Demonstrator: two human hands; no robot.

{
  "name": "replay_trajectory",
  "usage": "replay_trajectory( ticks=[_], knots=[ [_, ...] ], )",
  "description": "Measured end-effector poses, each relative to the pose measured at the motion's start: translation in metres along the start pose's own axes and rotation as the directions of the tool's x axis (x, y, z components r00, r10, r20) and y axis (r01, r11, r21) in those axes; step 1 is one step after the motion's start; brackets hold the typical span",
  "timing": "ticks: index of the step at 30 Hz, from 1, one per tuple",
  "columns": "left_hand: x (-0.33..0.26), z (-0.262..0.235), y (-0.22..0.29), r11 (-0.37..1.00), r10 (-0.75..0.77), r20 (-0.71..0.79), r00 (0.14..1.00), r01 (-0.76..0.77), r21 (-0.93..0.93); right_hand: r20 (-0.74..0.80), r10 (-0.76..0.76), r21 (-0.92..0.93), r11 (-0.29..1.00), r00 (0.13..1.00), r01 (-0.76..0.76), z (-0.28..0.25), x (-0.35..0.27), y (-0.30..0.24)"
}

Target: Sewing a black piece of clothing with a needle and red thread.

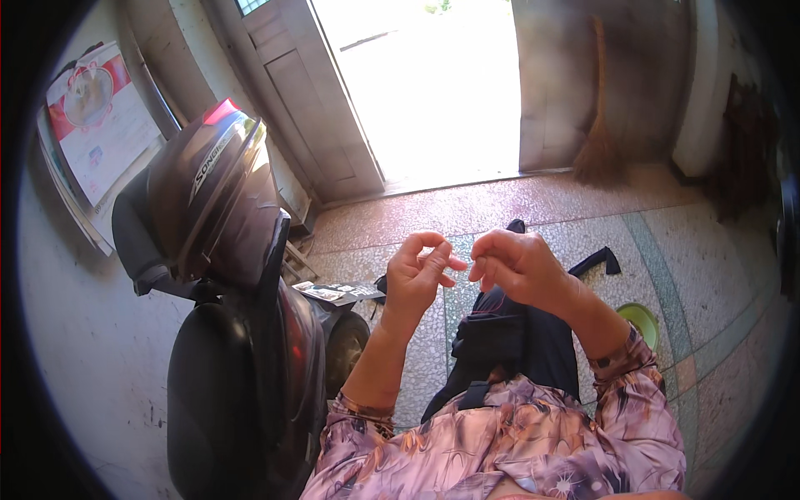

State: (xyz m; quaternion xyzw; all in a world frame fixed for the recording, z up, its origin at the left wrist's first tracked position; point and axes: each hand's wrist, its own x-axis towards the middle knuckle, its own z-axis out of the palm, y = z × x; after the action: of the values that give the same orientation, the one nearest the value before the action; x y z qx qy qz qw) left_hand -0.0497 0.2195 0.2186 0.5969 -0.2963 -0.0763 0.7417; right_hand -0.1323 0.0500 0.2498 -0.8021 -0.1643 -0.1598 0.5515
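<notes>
In front of my chest, my left hand (419, 271) and my right hand (517, 262) are raised close together, a small gap between their fingertips. Thumb and forefinger are pinched on each; whatever they grip is too small to make out. Below them a black cloth (487, 337) with a folded, pocket-like piece lies over my lap. A thin reddish line, perhaps thread, runs along its upper edge. My patterned pink sleeves end at the forearms.
To my left stands a scooter with a black seat (208, 392) and a dark helmet-like shell (212, 187). Beyond are a bright doorway (425, 92) and a broom (598, 125). On the floor at right lie a black strip (596, 260) and a green bowl (640, 321).
</notes>
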Motion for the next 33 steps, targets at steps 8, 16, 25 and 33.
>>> replay_trajectory(
  ticks=[8,16,25,33],
  knots=[
    [-0.005,-0.004,0.01,0.999,0.028,-0.055,0.998,-0.026,0.023,-0.055,-0.146,-0.235,0.963,0.988,0.13,0.011,0.002,-0.006],
    [-0.007,0.0,0.016,1.0,0.004,-0.062,0.998,-0.004,-0.002,-0.052,-0.35,-0.453,0.843,0.935,0.29,0.01,0.007,-0.009],
    [-0.007,-0.001,0.015,0.999,-0.014,-0.074,0.997,0.011,-0.05,-0.063,-0.362,-0.465,0.835,0.93,0.294,0.012,0.008,-0.004],
    [-0.006,0.002,0.012,1.0,0.012,-0.063,0.998,-0.014,-0.028,-0.064,-0.322,-0.452,0.853,0.945,0.26,0.011,0.006,-0.008]
  ],
)
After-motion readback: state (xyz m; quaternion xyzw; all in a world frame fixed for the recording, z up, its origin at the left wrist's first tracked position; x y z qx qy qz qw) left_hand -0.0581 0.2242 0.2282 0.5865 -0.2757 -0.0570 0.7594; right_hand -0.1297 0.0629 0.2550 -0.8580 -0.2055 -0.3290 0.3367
